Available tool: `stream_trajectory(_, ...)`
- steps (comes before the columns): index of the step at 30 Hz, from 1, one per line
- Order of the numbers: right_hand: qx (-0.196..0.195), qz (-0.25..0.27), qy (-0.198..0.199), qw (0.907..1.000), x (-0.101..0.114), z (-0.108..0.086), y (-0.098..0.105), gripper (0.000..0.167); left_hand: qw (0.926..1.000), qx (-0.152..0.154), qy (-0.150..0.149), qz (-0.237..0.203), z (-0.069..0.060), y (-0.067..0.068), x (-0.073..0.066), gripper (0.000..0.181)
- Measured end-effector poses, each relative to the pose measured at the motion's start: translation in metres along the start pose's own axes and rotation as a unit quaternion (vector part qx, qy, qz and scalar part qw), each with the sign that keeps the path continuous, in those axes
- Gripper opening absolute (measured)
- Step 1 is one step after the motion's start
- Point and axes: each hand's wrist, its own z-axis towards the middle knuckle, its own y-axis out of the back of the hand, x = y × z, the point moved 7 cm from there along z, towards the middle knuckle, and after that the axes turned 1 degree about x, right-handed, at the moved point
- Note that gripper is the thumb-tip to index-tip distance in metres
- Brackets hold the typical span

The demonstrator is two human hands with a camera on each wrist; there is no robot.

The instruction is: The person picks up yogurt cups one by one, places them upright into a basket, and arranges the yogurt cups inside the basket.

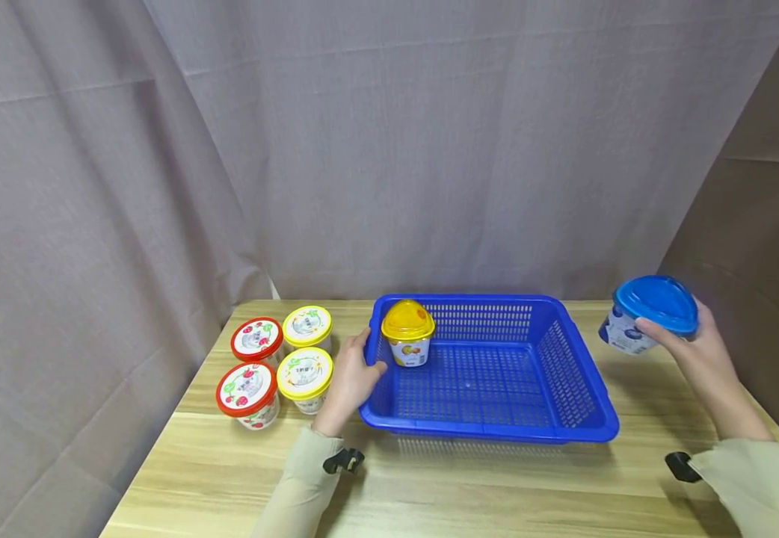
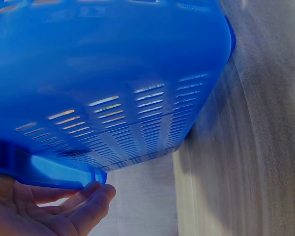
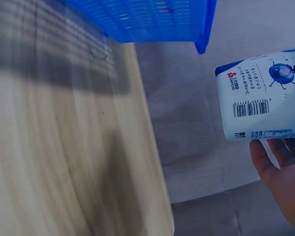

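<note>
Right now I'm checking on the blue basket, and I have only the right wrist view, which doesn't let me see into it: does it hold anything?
Observer: Yes. The head view shows a yellow-lidded cup inside the blue basket, toward its left end.
Operator: Good to know. Is anyone holding it at that end?
Observer: Yes, the left hand grips its rim there; the left wrist view also shows fingers at the rim.
</note>
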Motion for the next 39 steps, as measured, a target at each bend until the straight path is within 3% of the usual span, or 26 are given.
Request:
stream_trajectory(11, -0.009, 0.009, 0.007, 0.9999, 0.021, 0.000, 0.002, 0.086, 1.0000, 0.009, -0.002, 0.001, 0.003, -0.007, -0.003, 0.071)
stream_trajectory(20, -0.001, 0.007, 0.058, 0.9983, 0.044, 0.007, -0.005, 0.078, 1.0000, 0.006, 0.005, 0.001, 0.003, -0.008, 0.001, 0.071)
stream_trajectory(32, 0.024, 0.030, 0.048, 0.9981, 0.065, 0.015, -0.035, 0.084, 1.0000, 0.005, 0.003, -0.001, 0.001, 0.002, 0.000, 0.071)
stream_trajectory(39, 0.033, 0.035, 0.062, 0.9970, 0.071, 0.018, -0.047, 0.083, 1.0000, 0.008, 0.003, -0.005, 0.000, -0.001, 0.002, 0.070)
